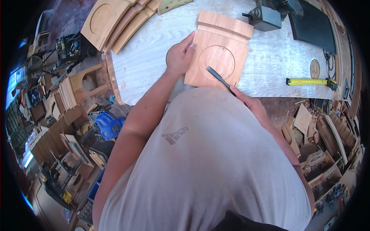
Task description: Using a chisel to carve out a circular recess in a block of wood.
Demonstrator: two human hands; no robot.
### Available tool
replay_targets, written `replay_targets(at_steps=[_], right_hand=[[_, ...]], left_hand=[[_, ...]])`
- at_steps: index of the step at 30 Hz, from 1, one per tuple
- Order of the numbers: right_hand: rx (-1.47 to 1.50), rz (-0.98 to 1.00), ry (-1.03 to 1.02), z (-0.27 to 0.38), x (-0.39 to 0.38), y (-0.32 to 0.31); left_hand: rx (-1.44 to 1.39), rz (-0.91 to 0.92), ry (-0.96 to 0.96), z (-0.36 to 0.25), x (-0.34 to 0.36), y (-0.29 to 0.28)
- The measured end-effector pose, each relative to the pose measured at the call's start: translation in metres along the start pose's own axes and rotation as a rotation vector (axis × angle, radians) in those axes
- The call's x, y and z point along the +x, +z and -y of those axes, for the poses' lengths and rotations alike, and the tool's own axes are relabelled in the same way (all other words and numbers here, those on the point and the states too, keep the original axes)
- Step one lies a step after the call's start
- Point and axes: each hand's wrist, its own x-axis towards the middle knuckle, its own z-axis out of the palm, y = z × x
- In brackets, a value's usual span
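Observation:
A pale reddish wooden block (pixel 212 54) with a cut circle and a crosswise groove near its top lies at the near edge of the work surface. My left hand (pixel 180 54) grips its left edge, fingers curled round it. My right hand (pixel 246 100), at the lower right of the block, holds a chisel (pixel 218 77); its flat steel tip rests on or just over the inside of the circle, and its handle is mostly hidden by my fingers.
Stacked shaped boards (pixel 101 23) lie at the upper left. A grey metal machine (pixel 265 19) and dark panel (pixel 312 29) sit at the upper right, with a tape measure (pixel 308 82) and oval wooden piece (pixel 314 68) below. A blue machine (pixel 106 125) and wood offcuts flank my body.

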Motion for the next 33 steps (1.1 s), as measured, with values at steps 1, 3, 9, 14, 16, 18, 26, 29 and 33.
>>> replay_targets(at_steps=[1, 3, 9, 14, 16, 18, 26, 29, 33], right_hand=[[0.013, -0.003, -0.007, 0.001, -0.001, 0.0], [0.026, -0.007, -0.013, -0.002, 0.0, 0.001], [0.113, -0.02, -0.041, -0.011, 0.001, 0.009], [0.124, -0.013, 0.005, -0.007, 0.001, 0.008], [0.131, -0.04, -0.042, -0.008, 0.008, 0.013], [0.137, -0.066, -0.09, -0.005, 0.014, 0.015], [0.106, -0.034, -0.04, -0.008, 0.007, 0.011], [0.047, -0.063, -0.09, 0.002, 0.007, 0.006], [0.012, -0.046, -0.079, 0.0, 0.009, 0.007]], left_hand=[[0.014, 0.0, -0.001, 0.0, 0.0, 0.0], [0.026, 0.001, -0.002, 0.001, 0.0, 0.0], [0.024, -0.001, -0.004, 0.001, 0.0, 0.0], [0.029, 0.012, -0.015, 0.002, 0.0, -0.001], [0.0, 0.007, -0.016, 0.004, 0.0, 0.0], [-0.027, 0.002, -0.016, 0.006, -0.002, 0.0], [-0.013, 0.024, -0.026, 0.005, -0.002, 0.0], [-0.056, -0.027, 0.026, 0.006, 0.002, 0.002], [-0.023, -0.007, 0.02, 0.004, 0.0, 0.001]])
